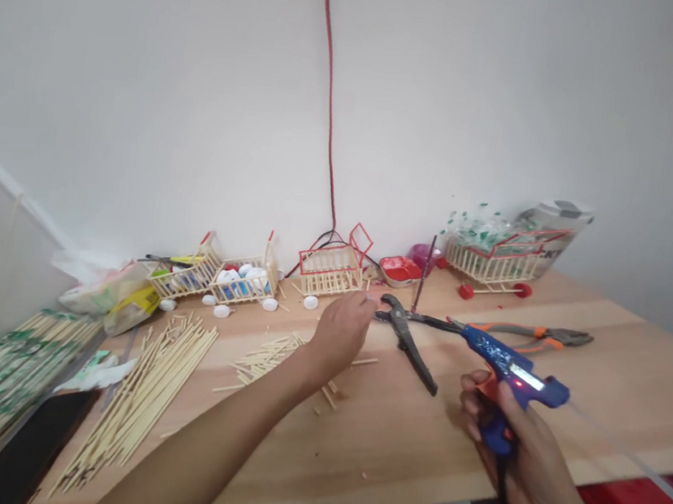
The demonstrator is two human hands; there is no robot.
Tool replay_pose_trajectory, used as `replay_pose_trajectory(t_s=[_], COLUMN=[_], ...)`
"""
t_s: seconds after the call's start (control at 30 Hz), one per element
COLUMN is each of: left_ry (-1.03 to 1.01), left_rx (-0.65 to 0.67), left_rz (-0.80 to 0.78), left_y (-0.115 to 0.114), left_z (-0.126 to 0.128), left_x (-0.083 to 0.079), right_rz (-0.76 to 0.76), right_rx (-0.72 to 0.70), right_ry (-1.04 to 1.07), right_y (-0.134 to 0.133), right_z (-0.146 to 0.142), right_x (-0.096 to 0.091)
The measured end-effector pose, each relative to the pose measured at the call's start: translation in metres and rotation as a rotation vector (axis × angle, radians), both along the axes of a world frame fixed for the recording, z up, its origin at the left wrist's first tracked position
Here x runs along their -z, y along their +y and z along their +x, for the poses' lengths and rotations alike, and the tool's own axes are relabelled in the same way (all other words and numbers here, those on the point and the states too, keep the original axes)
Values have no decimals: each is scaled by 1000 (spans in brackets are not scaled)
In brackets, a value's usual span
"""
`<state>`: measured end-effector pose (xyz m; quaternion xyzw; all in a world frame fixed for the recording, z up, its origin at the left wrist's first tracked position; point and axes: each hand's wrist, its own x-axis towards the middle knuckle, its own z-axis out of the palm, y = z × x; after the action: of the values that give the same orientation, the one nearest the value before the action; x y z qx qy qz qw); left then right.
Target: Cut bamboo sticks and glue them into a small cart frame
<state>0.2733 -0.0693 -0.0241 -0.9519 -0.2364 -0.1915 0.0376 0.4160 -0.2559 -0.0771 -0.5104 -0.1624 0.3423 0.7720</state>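
Left hand: the left hand (342, 330) is over the middle of the surface (385, 454), fingertips bunched together; I cannot tell whether they pinch anything small.
Right hand: the right hand (523, 434) wraps the handle of a blue glue gun (487, 348) above the near edge, right of the middle, probably to keep the trigger under its fingers.
Glue gun: its body sits above the right fist, nozzle pointing left toward the left fingertips but apart from them.
Left edge: green-printed bundles (8, 375) lie toward the near corner.
Long sticks: the long sticks (154, 385) lie roughly lengthwise, likely for easy picking.
Far edge, left: two small carts, one tilted (183, 278), one holding blue and white things (244, 281).
Middle: short sticks (265, 358) lie scattered beside the left forearm, seemingly within reach.
Black pliers: the black pliers (413, 355) lie just beside the left fingertips, between the hands.
Far edge, right: a red-wheeled cart (487, 270) is loaded, perhaps set back from the handwork.
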Motion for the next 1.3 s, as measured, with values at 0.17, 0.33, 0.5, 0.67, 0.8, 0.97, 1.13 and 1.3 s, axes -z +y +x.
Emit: replay_pose_trajectory(t_s=[0.17, 0.33, 0.5, 0.67, 0.8, 0.97, 1.13, 1.3], left_ry=[2, -68, -21, 146, 245, 300, 344, 357], left_rx=[-54, -89, -114, -196, -267, -301, -314, -307], left_rz=[-133, -191, -136, -92, -127, -161, -194, -200], left_y=[14, 29, 49, 44, 33, 37, 48, 49], left_z=[30, 50, 52, 58, 82, 103, 107, 108], left_x=[10, 2, -4, -4, -3, -7, -13, -14], right_rz=[6, 27, 35, 8, 8, 19, -5, -15], right_rx=[-27, -37, -55, -109, -100, -102, -103, -113], right_ry=[90, 42, 36, 22, 25, 4, -31, -50], right_y=[4, 18, 23, 17, 15, 14, 13, 12], right_z=[12, 25, 28, 28, 27, 27, 26, 26], right_x=[-12, -24, -13, -3, -3, -4, -4, -5])
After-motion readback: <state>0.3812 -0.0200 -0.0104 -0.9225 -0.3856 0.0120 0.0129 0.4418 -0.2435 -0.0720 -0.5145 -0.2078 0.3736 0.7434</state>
